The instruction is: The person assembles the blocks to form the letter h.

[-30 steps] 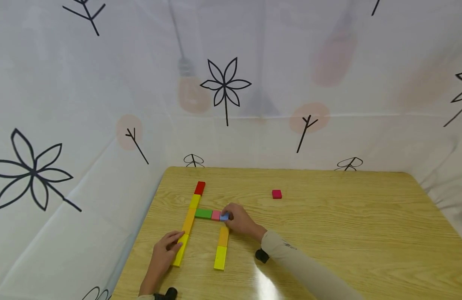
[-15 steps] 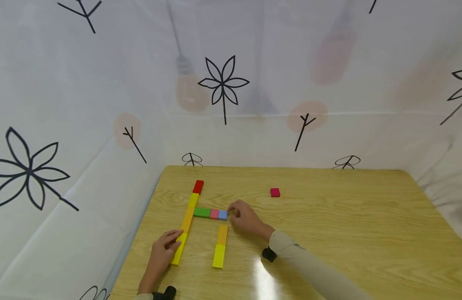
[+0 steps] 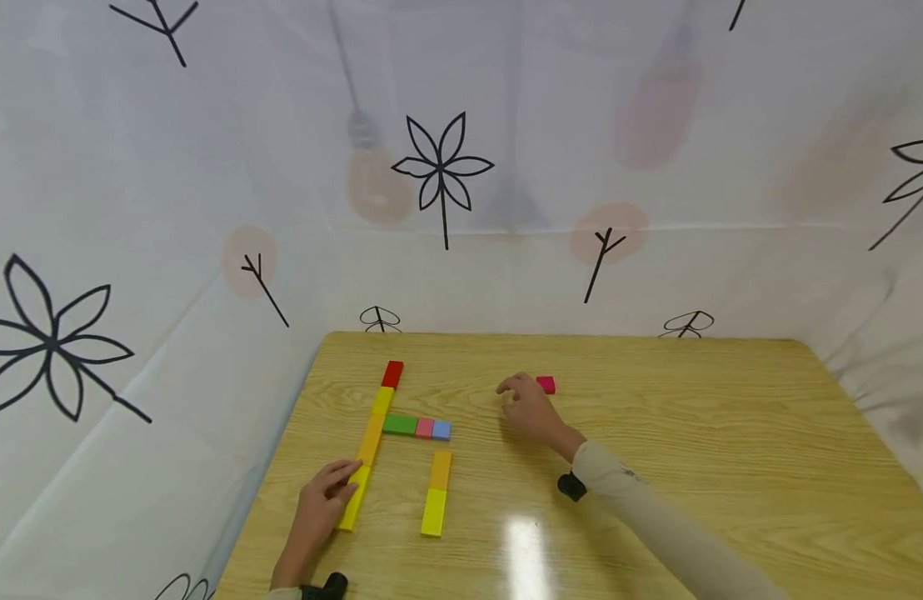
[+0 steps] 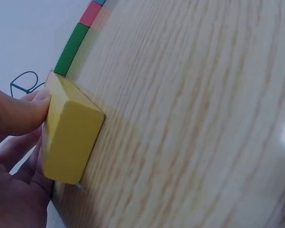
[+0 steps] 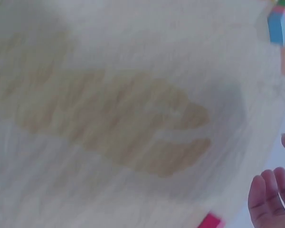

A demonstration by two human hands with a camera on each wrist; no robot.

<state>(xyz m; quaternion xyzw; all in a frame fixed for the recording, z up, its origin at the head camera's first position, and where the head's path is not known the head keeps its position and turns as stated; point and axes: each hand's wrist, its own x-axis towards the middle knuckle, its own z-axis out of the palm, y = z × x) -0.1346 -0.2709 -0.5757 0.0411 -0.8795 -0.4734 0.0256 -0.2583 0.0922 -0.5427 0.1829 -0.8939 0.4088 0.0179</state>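
In the head view, my left hand (image 3: pixel 319 504) rests against the left side of the near yellow block (image 3: pixel 354 504). The left wrist view shows its thumb and fingers along one side of that block. The near block ends a slanted row with an orange block (image 3: pixel 371 439), another yellow block (image 3: pixel 382 400) and a red block (image 3: pixel 392 374). A green block (image 3: pixel 400 425), a pink block (image 3: pixel 425 428) and a blue block (image 3: pixel 441 430) branch rightward. My right hand (image 3: pixel 535 412) hovers above the table, fingers spread, holding nothing, close to a crimson block (image 3: pixel 546 385).
A separate pair, an orange block (image 3: pixel 441 469) and a yellow block (image 3: pixel 434 512), lies below the blue block with a gap. The wooden table (image 3: pixel 694 450) extends to the right. A white patterned cloth (image 3: pixel 506 275) hangs behind it.
My right hand has let go of the blue block and moved right and away to the crimson block. The left hand stays at the yellow block.
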